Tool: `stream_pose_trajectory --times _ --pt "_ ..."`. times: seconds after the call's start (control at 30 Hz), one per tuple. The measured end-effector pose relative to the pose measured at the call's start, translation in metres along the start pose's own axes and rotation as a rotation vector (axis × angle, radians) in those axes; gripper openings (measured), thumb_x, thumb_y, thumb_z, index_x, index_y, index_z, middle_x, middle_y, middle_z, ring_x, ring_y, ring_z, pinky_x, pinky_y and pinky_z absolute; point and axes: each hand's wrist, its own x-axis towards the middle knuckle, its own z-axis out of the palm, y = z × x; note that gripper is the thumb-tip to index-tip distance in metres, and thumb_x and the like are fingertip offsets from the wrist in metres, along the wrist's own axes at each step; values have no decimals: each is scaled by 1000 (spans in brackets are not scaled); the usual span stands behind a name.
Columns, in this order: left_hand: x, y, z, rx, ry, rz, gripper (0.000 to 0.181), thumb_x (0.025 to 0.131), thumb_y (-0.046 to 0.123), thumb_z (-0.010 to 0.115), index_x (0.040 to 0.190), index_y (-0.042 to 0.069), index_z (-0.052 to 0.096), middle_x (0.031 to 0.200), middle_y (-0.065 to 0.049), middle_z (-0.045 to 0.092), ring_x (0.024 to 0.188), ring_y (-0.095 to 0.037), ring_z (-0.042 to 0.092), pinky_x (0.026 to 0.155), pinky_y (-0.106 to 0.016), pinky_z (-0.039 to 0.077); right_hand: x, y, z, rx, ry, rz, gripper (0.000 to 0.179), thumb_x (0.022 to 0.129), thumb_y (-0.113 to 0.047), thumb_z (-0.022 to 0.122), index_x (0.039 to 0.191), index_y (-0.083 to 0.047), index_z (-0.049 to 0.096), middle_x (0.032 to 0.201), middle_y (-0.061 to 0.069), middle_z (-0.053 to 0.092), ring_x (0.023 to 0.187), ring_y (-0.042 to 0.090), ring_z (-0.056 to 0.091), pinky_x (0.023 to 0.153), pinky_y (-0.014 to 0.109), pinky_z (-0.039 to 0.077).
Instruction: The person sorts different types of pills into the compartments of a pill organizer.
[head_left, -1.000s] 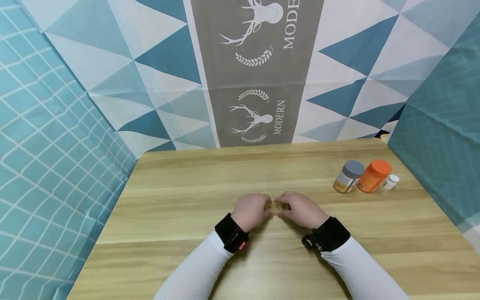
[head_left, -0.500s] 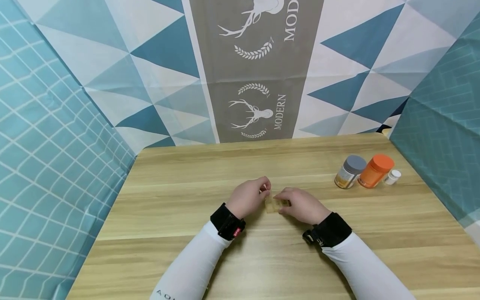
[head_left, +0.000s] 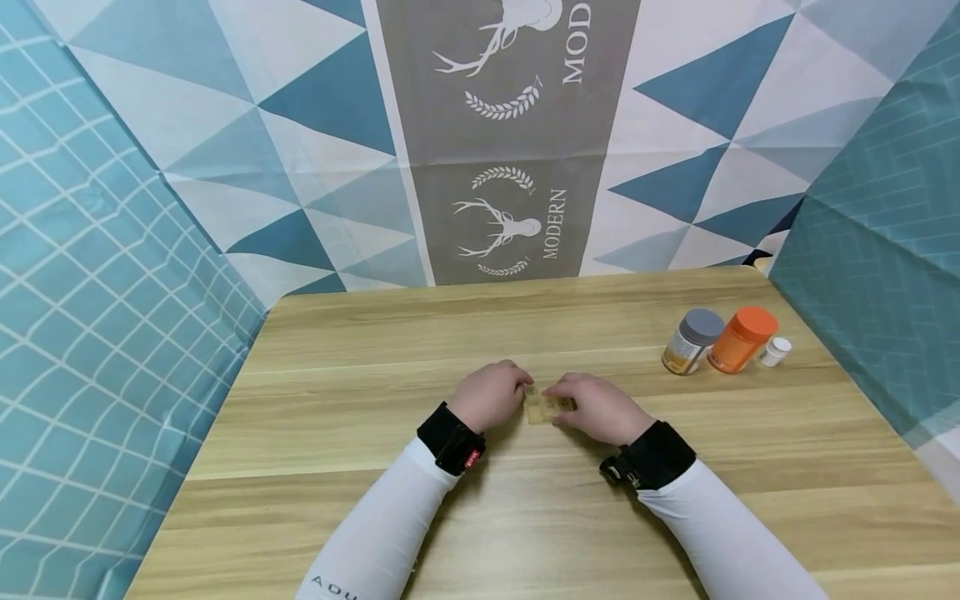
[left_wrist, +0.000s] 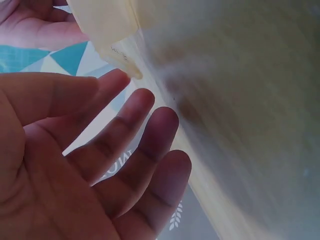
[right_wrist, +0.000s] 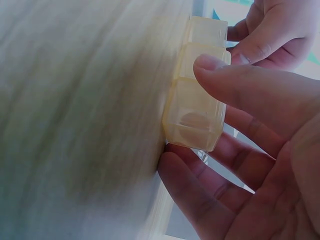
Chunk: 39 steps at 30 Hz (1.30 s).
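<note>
A small translucent yellow pill box [head_left: 537,411] lies on the wooden table, between the two hands. My right hand [head_left: 602,410] holds its right end, with the thumb on one side and fingers on the other in the right wrist view. Through the wall of the end compartment [right_wrist: 196,102], a rounded, tan shape shows faintly. At the left end, a lid [left_wrist: 120,56] stands raised. My left hand [head_left: 486,397] touches its edge with the index fingertip, the other fingers loosely extended and the thumb apart from it. The contents of the left compartments are too small to tell.
At the table's back right stand a grey-capped bottle [head_left: 692,342], an orange jar [head_left: 741,340] and a small white bottle [head_left: 775,352], close together. Patterned cloth [head_left: 510,142] hangs behind the table [head_left: 360,350], with teal cloths on both sides.
Both hands held the pill box closely at first. The left hand then rose off it, lifting a lid, and has since come slightly lower and left. The right hand keeps its hold.
</note>
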Motion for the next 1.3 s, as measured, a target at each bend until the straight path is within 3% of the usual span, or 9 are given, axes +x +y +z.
stream_pose_trajectory --times 0.17,0.4,0.67,0.77,0.87,0.97,1.03,1.13,1.3 --pt "-1 3 2 48 -44 28 28 100 14 49 121 12 68 120 -5 63 108 -21 56 93 -36 49 0 -1 0 -4 9 -10 37 84 -17 75 118 -8 68 110 6 66 98 16 58 85 40 50" --pt "-4 3 3 36 -65 32 29 100 15 49 123 9 66 121 -8 62 109 -22 55 95 -37 47 0 -3 3 -23 7 -18 37 84 -17 75 118 -6 68 110 7 66 98 17 58 85 40 50" --pt "-12 4 -13 -69 -26 22 38 97 12 45 133 6 54 128 -11 57 113 -24 53 95 -39 47 -6 -4 -12 10 -32 10 59 85 -21 74 136 -2 52 129 15 54 111 23 52 92 44 48" --pt "-16 6 -24 -80 22 28 40 98 16 45 137 6 50 133 -11 54 117 -24 50 97 -41 46 -13 3 -34 51 67 35 62 86 -21 73 139 -2 48 136 19 47 118 30 47 95 50 45" --pt "-23 7 -36 -61 87 32 44 100 26 48 140 7 46 136 -12 50 120 -26 47 99 -43 44 -21 17 -61 66 304 81 51 89 -16 69 134 0 52 136 22 46 120 35 44 96 55 41" --pt "-28 8 -45 -18 157 32 55 100 39 50 145 8 40 139 -13 47 122 -27 45 100 -44 43 -34 33 -84 69 539 206 42 92 -13 65 130 2 54 137 24 43 121 39 39 95 58 38" --pt "-30 9 -49 -22 193 27 63 99 44 51 148 9 34 142 -15 44 124 -28 43 101 -46 41 -42 45 -93 76 639 299 41 94 -13 63 130 3 53 139 25 39 124 41 34 97 59 34" --pt "-33 10 -52 -31 218 5 72 97 51 50 152 12 26 146 -16 38 127 -29 38 103 -48 39 -53 60 -98 90 666 418 44 96 -15 59 134 4 49 144 27 30 127 43 28 97 62 33" --pt "-36 10 -52 -41 234 -26 76 96 56 49 154 15 22 148 -14 35 130 -29 34 104 -49 36 -56 76 -95 87 585 505 49 96 -18 58 136 6 45 141 32 29 118 47 33 91 65 39"
